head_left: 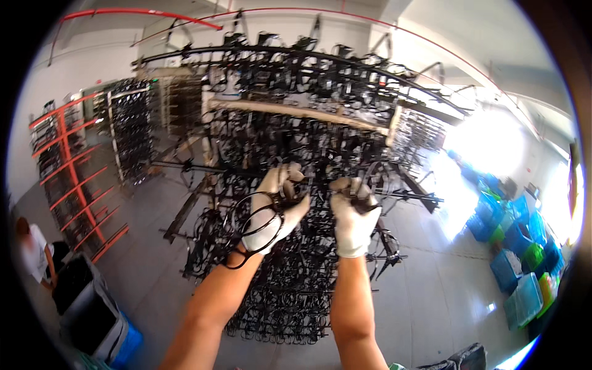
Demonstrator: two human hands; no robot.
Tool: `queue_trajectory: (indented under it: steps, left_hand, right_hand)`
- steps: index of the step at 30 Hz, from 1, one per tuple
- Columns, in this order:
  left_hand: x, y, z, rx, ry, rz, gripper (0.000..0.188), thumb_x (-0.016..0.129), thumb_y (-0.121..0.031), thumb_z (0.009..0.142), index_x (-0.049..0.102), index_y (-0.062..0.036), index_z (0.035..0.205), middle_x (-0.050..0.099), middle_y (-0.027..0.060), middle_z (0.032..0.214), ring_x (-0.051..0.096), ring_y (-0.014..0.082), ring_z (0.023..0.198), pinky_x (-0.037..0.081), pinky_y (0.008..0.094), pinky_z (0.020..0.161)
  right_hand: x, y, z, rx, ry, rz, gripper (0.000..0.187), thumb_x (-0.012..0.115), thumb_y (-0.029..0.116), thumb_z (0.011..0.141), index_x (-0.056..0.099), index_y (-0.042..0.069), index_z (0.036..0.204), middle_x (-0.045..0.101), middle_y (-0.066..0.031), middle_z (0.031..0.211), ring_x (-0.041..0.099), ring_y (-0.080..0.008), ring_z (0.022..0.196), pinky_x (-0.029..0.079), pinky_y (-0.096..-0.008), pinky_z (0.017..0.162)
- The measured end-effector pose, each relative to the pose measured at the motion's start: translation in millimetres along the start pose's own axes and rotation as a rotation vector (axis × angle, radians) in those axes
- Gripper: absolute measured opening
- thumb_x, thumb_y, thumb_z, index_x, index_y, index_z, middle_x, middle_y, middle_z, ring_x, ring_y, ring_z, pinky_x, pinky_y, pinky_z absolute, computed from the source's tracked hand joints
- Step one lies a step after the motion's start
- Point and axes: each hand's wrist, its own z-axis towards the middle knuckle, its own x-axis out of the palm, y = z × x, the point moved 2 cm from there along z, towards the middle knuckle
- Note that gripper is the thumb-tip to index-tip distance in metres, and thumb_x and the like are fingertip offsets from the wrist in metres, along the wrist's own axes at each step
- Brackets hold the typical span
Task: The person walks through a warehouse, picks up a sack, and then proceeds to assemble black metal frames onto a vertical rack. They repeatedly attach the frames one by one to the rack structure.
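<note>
Though the clutter hides detail, black hoops (246,253) show at your left hand (277,203), overlapping the white glove and wrist; can't tell if they loop right round the wrist or just hang off the hand. Left fingers are bent, thumb toward the index, with something dark between them; can't tell which piece, or how firmly it's gripped. Your right hand (354,216), also in a white glove, is just across from the left, apart from it. Right fingers curl inward, dark bits at the tips; can't tell if they're clenched on a part or only touching. Both hands are up at the black parts (277,302) hanging on the rack (431,198) ahead of you, packed densely from top to bottom. Pale beam (296,112) runs across the upper section, beyond your hands. Out to your left: red rack (71,163), a loaded dark rack (131,132) next to it, and a person (38,250) in a white top beside a dark-lined bin (92,314). On your right: blue bins (505,271), some green among them, on the grey floor (425,283).
</note>
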Motion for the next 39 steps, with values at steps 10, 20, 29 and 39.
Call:
queue_trajectory:
  steps: [10, 20, 29, 39]
  left_hand:
    - [-47, -50, -115, 0.225, -0.162, -0.141, 0.031, 0.06, -0.028, 0.085, 0.066, -0.0027, 0.101, 0.066, 0.0016, 0.077, 0.06, 0.0098, 0.063, 0.047, 0.0235, 0.055]
    - [-192, -6, -145, -0.326, -0.354, -0.64, 0.086, 0.076, -0.024, 0.073, 0.032, -0.0136, 0.146, 0.039, 0.0036, 0.144, 0.049, 0.0205, 0.106, 0.043, 0.0274, 0.09]
    - [-191, 96, -113, -0.502, -0.04, 0.08, 0.049, 0.065, 0.0, 0.075, 0.055, -0.0008, 0.124, 0.06, 0.0023, 0.114, 0.056, 0.013, 0.101, 0.045, 0.0296, 0.09]
    - [-187, 108, -152, -0.635, -0.295, 0.161, 0.026, 0.055, -0.003, 0.088, 0.056, -0.0041, 0.114, 0.054, -0.0013, 0.076, 0.04, 0.006, 0.047, 0.032, 0.0208, 0.044]
  right_hand:
    - [-5, 38, -109, -0.333, 0.519, 0.081, 0.013, 0.064, 0.017, 0.08, 0.061, 0.005, 0.078, 0.06, -0.0069, 0.077, 0.06, -0.016, 0.074, 0.046, -0.0309, 0.062]
    - [-128, -25, -123, -0.153, -0.426, -0.535, 0.095, 0.075, 0.0, 0.07, 0.02, 0.007, 0.146, 0.052, -0.0091, 0.125, 0.041, -0.0121, 0.075, 0.04, -0.0233, 0.066]
    - [-183, -90, -78, 0.352, -0.304, -0.138, 0.076, 0.062, -0.007, 0.077, 0.03, 0.007, 0.144, 0.056, -0.0082, 0.113, 0.053, -0.0102, 0.08, 0.047, -0.0221, 0.069]
    - [-167, -70, -131, 0.107, -0.559, 0.008, 0.06, 0.056, -0.009, 0.076, 0.045, 0.009, 0.132, 0.06, -0.0097, 0.118, 0.049, -0.0045, 0.072, 0.044, -0.0213, 0.063]
